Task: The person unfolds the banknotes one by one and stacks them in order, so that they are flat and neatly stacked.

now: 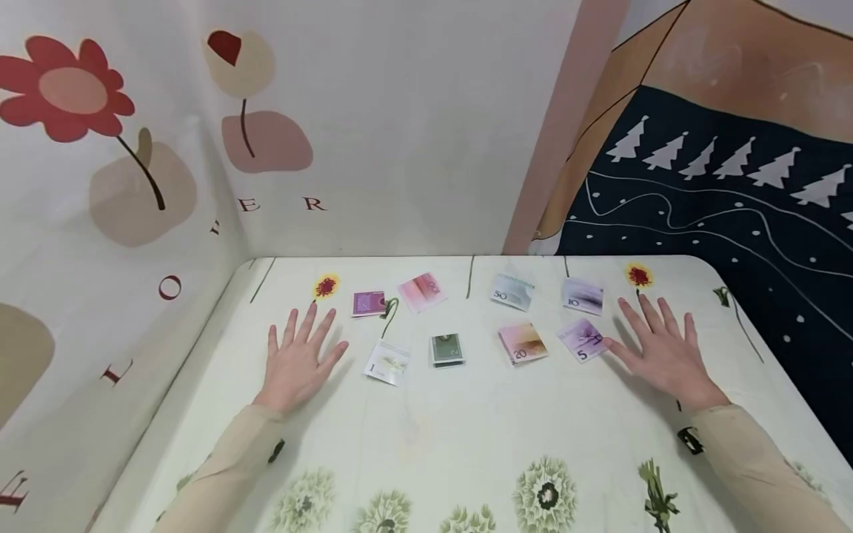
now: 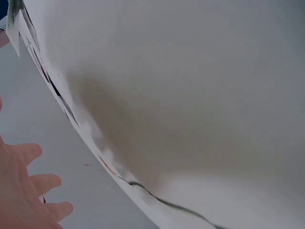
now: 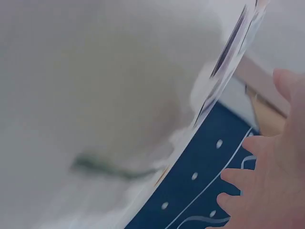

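My left hand (image 1: 300, 359), fingers straight and spread, is held out over the left of the table, left of a folded note marked 1 (image 1: 386, 362). My right hand (image 1: 660, 352) mirrors it on the right, its thumb tip beside a purple note marked 5 (image 1: 582, 340); whether they touch I cannot tell. Neither hand holds anything. Between them lie a magenta note (image 1: 369, 303), a pink-red note (image 1: 423, 292), a green note marked 2 (image 1: 446, 349), and notes marked 50 (image 1: 512, 290), 10 (image 1: 583, 295) and 20 (image 1: 523, 343). Both wrist views show spread fingers above the tabletop.
A white cloth printed with flowers covers the table (image 1: 466, 422). Behind it hangs a pale curtain (image 1: 400, 133) with flower shapes and letters. At the right is a dark blue fabric (image 1: 706, 178) with white trees.
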`<state>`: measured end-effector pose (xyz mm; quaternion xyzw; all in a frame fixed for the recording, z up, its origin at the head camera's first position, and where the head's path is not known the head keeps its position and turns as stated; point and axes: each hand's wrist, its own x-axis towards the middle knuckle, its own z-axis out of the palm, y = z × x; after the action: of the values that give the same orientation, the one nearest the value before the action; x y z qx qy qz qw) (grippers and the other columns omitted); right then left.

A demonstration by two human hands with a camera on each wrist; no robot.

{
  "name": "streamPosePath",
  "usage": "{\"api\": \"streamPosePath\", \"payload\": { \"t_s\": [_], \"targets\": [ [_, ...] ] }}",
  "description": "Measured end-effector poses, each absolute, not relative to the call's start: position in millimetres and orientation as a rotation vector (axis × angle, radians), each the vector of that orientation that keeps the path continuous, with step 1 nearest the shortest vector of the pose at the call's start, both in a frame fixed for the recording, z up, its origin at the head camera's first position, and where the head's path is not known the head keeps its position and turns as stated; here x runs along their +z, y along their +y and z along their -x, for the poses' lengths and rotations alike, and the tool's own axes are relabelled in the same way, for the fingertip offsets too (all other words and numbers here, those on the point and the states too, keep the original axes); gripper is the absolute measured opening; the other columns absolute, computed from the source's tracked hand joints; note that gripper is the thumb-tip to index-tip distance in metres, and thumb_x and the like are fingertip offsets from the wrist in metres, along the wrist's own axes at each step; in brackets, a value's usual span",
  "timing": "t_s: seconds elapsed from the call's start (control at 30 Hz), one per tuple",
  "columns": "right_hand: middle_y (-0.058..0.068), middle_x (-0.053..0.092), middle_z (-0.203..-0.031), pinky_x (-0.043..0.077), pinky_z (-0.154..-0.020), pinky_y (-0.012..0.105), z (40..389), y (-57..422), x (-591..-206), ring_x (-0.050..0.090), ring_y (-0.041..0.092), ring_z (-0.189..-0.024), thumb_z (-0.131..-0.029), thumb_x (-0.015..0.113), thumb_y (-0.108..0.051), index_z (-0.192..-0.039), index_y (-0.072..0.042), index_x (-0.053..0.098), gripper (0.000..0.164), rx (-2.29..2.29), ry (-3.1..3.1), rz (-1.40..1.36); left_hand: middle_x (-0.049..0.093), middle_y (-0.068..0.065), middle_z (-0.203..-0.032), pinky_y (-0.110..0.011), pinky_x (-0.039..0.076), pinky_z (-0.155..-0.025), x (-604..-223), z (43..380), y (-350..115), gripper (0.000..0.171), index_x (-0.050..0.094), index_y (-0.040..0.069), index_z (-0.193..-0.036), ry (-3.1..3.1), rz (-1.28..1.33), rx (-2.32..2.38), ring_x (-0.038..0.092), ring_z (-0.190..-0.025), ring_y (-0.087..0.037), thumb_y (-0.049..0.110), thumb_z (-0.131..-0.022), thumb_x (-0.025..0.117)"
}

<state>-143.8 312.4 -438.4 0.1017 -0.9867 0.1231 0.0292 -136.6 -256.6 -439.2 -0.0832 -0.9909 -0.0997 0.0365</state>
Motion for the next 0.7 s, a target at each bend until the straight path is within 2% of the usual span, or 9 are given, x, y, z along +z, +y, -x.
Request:
{"api": "streamPosePath", "payload": {
  "t_s": [0.27, 0.47, 0.7],
  "targets": [
    [0.029, 0.024, -0.151, 0.004, -0.106, 0.070, 152.7, 263.9, -437.3, 0.011, 0.049, -0.139, -0.099, 0.047, -0.043, -0.147, -0.005, 0.036, 0.062, 0.465, -2.978, -0.495, 0.015, -0.015, -0.159, -0.065, -0.003, -0.109, -438.3, 149.2, -235.5, 0.074, 0.028, 0.015, -0.153, -3.085, 0.328, -0.309, 0.004, -0.143, -0.041, 0.063, -0.096, 0.034],
    [0.026, 0.024, -0.152, 0.010, -0.108, 0.067, 162.7, 221.9, -436.7, 0.014, 0.047, -0.139, -0.101, 0.047, -0.038, -0.148, -0.006, 0.036, 0.058, 0.593, -2.945, -0.605, 0.019, -0.016, -0.157, -0.065, 0.001, -0.110, -432.4, 157.2, -219.0, 0.073, 0.036, 0.007, -0.149, -3.067, 0.366, -0.333, 0.008, -0.143, -0.041, 0.059, -0.097, 0.037],
    [0.027, 0.029, -0.149, 0.015, -0.110, 0.062, 176.0, 175.4, -437.6, 0.019, 0.048, -0.138, -0.101, 0.050, -0.027, -0.145, -0.004, 0.040, 0.051, 0.795, -2.865, -0.715, 0.020, -0.017, -0.157, -0.066, 0.003, -0.109, -436.0, 181.3, -202.1, 0.065, 0.034, 0.015, -0.151, -3.044, 0.397, -0.446, 0.011, -0.142, -0.043, 0.053, -0.099, 0.040]
  ]
}}
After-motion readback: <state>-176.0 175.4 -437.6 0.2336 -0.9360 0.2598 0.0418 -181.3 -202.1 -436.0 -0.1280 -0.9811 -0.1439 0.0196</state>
